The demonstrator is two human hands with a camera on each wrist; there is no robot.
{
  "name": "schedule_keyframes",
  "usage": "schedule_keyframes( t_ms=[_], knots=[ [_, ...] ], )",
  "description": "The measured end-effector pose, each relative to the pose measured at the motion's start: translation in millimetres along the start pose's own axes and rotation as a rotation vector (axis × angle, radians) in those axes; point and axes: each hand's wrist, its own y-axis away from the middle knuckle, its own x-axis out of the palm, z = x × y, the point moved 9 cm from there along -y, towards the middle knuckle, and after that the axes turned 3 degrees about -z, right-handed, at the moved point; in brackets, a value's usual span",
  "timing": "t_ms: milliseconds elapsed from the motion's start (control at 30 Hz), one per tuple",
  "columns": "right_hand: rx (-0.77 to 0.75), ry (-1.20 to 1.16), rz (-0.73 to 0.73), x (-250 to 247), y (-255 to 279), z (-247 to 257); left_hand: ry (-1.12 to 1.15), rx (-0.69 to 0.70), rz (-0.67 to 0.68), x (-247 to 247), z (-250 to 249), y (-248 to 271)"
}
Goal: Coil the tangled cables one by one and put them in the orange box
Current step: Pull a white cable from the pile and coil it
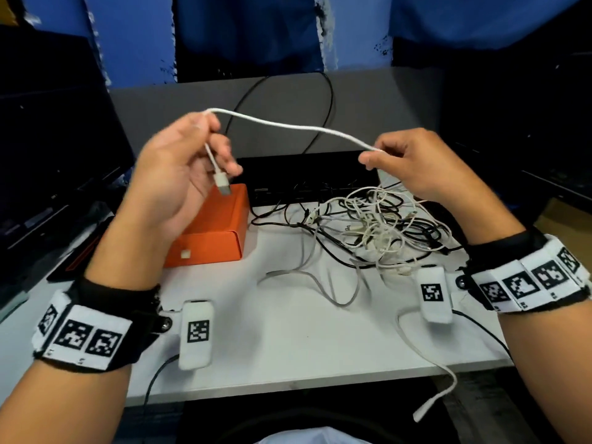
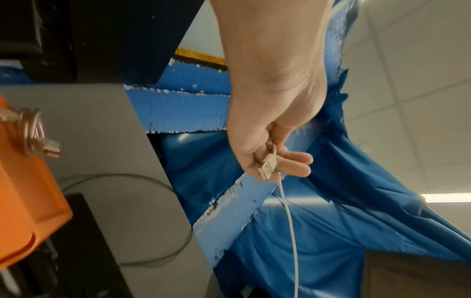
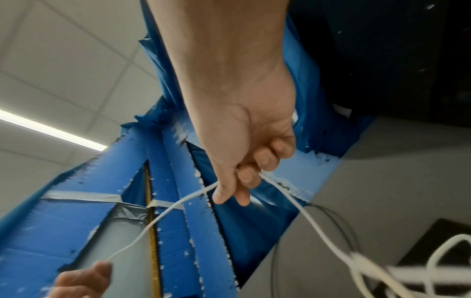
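Both hands are gripping one white cable (image 1: 288, 125) above the table (image 1: 288, 341). At centre left of the head view, the left hand (image 1: 179, 174) is pinching the cable near its end between thumb and forefinger, palm turned up, the other fingers loosely curled; the plug (image 1: 222, 184) is dangling down over the palm. At centre right, the right hand (image 1: 413, 161) is pinching the same cable between thumb and forefinger, the remaining fingers curled beneath. Between the two hands the cable is sagging in a shallow arc. In the right wrist view, the cable is running on past the right hand's fingers (image 3: 248, 175) toward the lower right of the frame.

Nearest the camera, at the bottom of the head view, both wrists are wearing bands with black-and-white markers. Beyond them, a flat grey cable (image 1: 320, 283) is lying on the table at centre. Further back, right of centre, the tangle (image 1: 378, 222) of black and white cables is sitting on the table below the right hand. The orange box (image 1: 214, 225) is standing left of the tangle, partly behind the left hand; in the left wrist view a coiled cable (image 2: 33, 135) is lying in it. Behind both, a black box (image 1: 307, 174) is resting against a grey partition (image 1: 368, 100), with blue sheeting (image 1: 250, 33) filling the top of the frame.
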Motion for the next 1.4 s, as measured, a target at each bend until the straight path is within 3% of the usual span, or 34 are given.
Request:
schedule_keyframes(
  t_ms=[167, 233, 300, 433, 467, 533, 633, 667, 800, 900, 1000, 1067, 1233, 1333, 1400],
  knots=[
    [0.147, 0.243, 0.345, 31, 8, -45, 0.061, -0.039, -0.199, -43, -1, -7],
    [0.144, 0.251, 0.336, 32, 7, -47, 0.032, -0.069, -0.210, -44, 5, -8],
    [0.115, 0.125, 0.168, 23, -1, -39, 0.022, -0.111, -0.174, -34, 12, -7],
    [-0.075, -0.271, -0.463, -39, -2, -5, 0.090, -0.129, -0.136, -23, 13, -5],
    [-0.101, -0.284, -0.490, -45, 0, 0, 0.106, -0.115, -0.144, -24, 10, -4],
    [-0.045, -0.187, -0.294, -34, -5, -2, 0.108, -0.111, -0.159, -26, 9, -4],
    [0.056, 0.254, 0.160, 5, 2, -11, 0.040, -0.173, -0.135, -18, 18, -2],
    [0.033, 0.316, 0.212, 12, 6, -4, 0.008, -0.199, -0.105, -10, 22, 0],
    [-0.120, 0.008, 0.134, 32, 20, 60, -0.088, -0.254, 0.097, 34, 38, 15],
    [-0.213, -0.230, 0.260, 60, 34, 95, -0.130, -0.262, 0.214, 62, 47, 25],
    [-0.164, -0.485, 0.383, 66, 40, 98, -0.165, -0.247, 0.222, 62, 48, 25],
    [-0.096, -0.574, 0.361, 57, 36, 87, -0.145, -0.243, 0.225, 57, 46, 24],
    [-0.128, -0.354, 0.071, 32, 23, 74, 0.227, -0.234, 0.197, 56, 34, 23],
    [-0.151, -0.132, 0.226, 51, 36, 88, 0.322, -0.182, 0.053, 48, 34, 17],
    [-0.163, -0.033, 0.410, 70, 49, 96, 0.180, -0.130, -0.014, 43, 35, 16]
  ],
)
